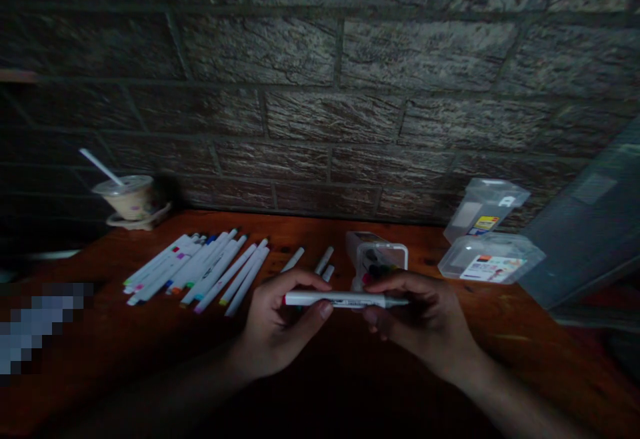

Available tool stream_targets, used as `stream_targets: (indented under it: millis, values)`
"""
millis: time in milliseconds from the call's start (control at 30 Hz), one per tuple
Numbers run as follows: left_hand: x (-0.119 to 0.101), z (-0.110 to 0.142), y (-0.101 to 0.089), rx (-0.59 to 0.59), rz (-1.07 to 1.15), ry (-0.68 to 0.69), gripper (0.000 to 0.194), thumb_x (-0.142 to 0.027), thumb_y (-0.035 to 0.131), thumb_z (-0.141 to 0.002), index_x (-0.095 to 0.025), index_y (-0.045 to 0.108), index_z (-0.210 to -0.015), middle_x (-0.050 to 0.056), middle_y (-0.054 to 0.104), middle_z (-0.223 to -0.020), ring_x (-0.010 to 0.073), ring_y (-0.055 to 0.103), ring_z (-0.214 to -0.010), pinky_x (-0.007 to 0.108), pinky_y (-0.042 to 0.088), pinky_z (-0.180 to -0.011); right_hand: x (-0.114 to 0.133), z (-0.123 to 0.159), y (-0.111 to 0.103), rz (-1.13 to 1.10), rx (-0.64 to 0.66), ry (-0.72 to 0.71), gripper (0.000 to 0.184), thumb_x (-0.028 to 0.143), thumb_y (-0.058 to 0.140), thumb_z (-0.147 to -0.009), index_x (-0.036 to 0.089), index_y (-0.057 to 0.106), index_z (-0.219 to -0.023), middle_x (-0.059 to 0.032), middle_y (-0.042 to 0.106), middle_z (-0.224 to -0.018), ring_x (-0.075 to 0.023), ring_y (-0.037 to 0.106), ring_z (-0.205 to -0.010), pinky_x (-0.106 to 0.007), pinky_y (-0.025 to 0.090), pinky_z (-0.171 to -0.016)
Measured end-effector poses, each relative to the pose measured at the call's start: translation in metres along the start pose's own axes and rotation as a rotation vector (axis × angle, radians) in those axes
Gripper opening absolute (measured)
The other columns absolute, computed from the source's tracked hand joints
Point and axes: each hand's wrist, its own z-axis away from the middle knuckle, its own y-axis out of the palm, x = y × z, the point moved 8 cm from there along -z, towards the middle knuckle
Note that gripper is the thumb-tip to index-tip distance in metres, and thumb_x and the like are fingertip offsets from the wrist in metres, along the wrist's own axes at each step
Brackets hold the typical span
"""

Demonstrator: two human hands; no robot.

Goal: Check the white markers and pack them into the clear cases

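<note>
Wooden table (300,229), reddish-brown. From its centre: white markers (213,269) lie grouped at ten o'clock, cup holder (137,223) beyond; open clear plastic case (359,252) at one; labelled clear plastic box (493,267) at two.

Human operator, skin uncovered wherever visible: bare left hand (273,332) with slim fingers, thumb ending in a short rounded thumbnail (325,309); bare right hand (440,322), similar slim build, finer detail lost to dim light. Slender bare left forearm (200,373), outline fading into shadow; slender bare right forearm (505,382), smooth contour, uncovered down to frame edge
</note>
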Motion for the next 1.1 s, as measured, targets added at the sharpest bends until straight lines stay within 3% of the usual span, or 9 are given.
stream_targets:
  millis: [133, 333, 567, 767, 933, 1100]
  values:
    - [0.01, 0.006, 0.0, 0.022, 0.056, -0.061, 0.007, -0.024, 0.072, -0.089, -0.019, 0.074, -0.093, -0.001, 0.067, -0.068, 0.0103, 0.055, -0.055, 0.019, 0.041, -0.05, -0.009, 0.001, 0.0, -0.116, 0.011, 0.072, 0.012, 0.017, 0.082, -0.083, 0.021, 0.081, -0.094, -0.0006, 0.076, -0.065, -0.0094, 0.067, -0.049, -0.015, 0.054, -0.047]
    - [0.032, 0.017, 0.005, 0.049, 0.433, -0.202, 0.033, -0.043, 0.061, -0.097, -0.015, 0.076, -0.105, 0.0, 0.055, -0.066, 0.0107, 0.043, -0.054, 0.024, 0.03, -0.049, -0.015, 0.003, 0.002, -0.253, 0.038, 0.129, 0.009, 0.026, 0.081, -0.088, 0.021, 0.082, -0.095, -0.0031, 0.078, -0.071, -0.0109, 0.07, -0.051, -0.016, 0.057, -0.047]
    - [0.028, 0.014, 0.005, 0.012, 0.587, -0.178, 0.034, -0.043, 0.062, -0.096, -0.014, 0.078, -0.107, -0.001, 0.051, -0.061, 0.0098, 0.041, -0.051, 0.024, 0.028, -0.048, -0.018, 0.003, -0.007, -0.306, -0.042, 0.16, 0.013, 0.033, 0.083, -0.087, 0.021, 0.082, -0.093, -0.0038, 0.078, -0.07, -0.0126, 0.068, -0.048, -0.019, 0.055, -0.043]
    - [0.027, 0.011, 0.005, 0.045, 0.42, -0.163, 0.033, -0.041, 0.065, -0.097, -0.015, 0.078, -0.111, 0.0, 0.057, -0.061, 0.0109, 0.043, -0.052, 0.024, 0.031, -0.048, -0.015, 0.005, -0.012, -0.206, -0.059, 0.102, 0.013, 0.034, 0.079, -0.091, 0.023, 0.082, -0.098, -0.0032, 0.075, -0.065, -0.0145, 0.068, -0.05, -0.021, 0.056, -0.045]
    - [0.018, 0.004, 0.006, 0.068, 0.229, -0.13, 0.025, -0.032, 0.066, -0.095, -0.012, 0.079, -0.103, 0.004, 0.068, -0.068, 0.0111, 0.05, -0.053, 0.022, 0.034, -0.047, -0.009, 0.006, -0.014, -0.112, -0.03, 0.016, 0.01, 0.029, 0.078, -0.092, 0.025, 0.081, -0.101, -0.0029, 0.076, -0.066, -0.0134, 0.068, -0.047, -0.021, 0.056, -0.045]
    - [0.011, -0.001, 0.005, 0.039, 0.22, -0.102, 0.011, -0.021, 0.071, -0.089, -0.012, 0.077, -0.093, 0.008, 0.078, -0.078, 0.0125, 0.063, -0.06, 0.02, 0.044, -0.051, -0.001, 0.006, -0.013, -0.047, -0.019, -0.046, 0.01, 0.022, 0.077, -0.092, 0.026, 0.081, -0.099, -0.0018, 0.077, -0.067, -0.0131, 0.069, -0.049, -0.02, 0.057, -0.047]
